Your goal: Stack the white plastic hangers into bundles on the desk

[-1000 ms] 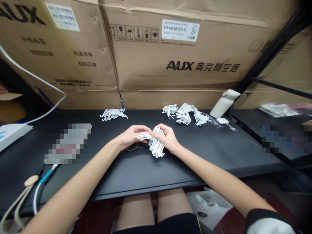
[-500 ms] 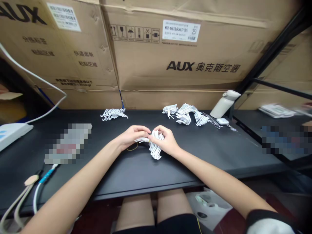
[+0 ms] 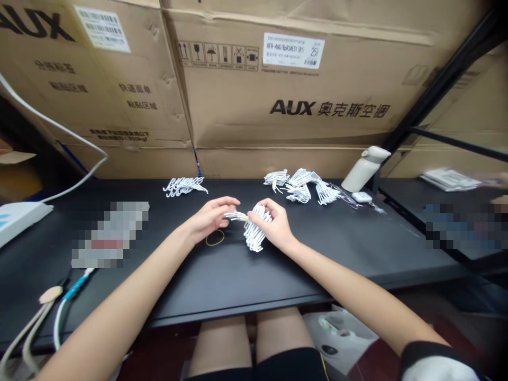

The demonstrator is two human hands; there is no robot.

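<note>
I keep my right hand clamped on the white hook bundle over the desk's middle. My left hand now opens at its left end, baring more of 1 yellow band on the near left.

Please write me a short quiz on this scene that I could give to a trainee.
1. True or false: the loose yellow band lies on the black table near the left hand.
2. Which is nearest the white bottle? A) the left hand B) the small white case C) the yellow band
3. Fill in: the bunched white hooks are held in the fingers of the ____ hand.

Key: 1. True; 2. B; 3. right
</note>
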